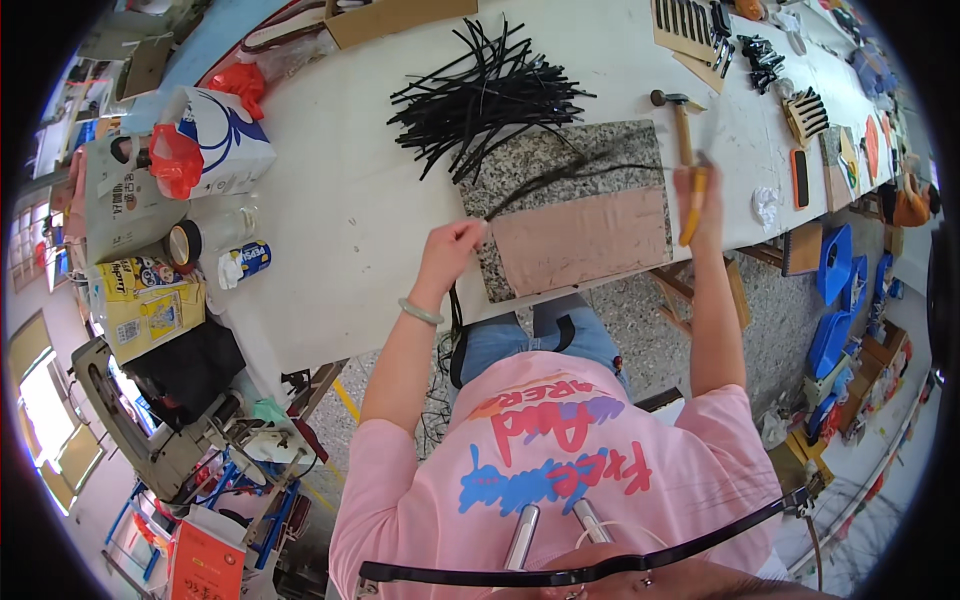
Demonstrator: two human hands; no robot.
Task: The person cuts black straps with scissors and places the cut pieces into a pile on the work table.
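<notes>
My left hand (452, 258) is closed in a pinch at the left edge of a speckled stone slab (625, 150), on a thin black strip (540, 182). From my fingers the strip runs across the slab toward the right, blurred along its length, and black strands hang below the hand. Off the slab's right side, my right hand (708, 205) is closed around a tool with a yellow-orange handle (692, 212); motion blur hides its working end. A brownish-pink sheet (585, 240) covers the near part of the slab. Beyond it lies a heap of black strips (490, 95).
A hammer (683, 130) lies beyond my right hand on the white table (330, 200). Slotted wooden blocks (803, 115) and small black tools stand farther right. A bag (225, 145), a jar (215, 232) and a blue can (250, 260) stand left. A sewing machine (150, 440) is lower left.
</notes>
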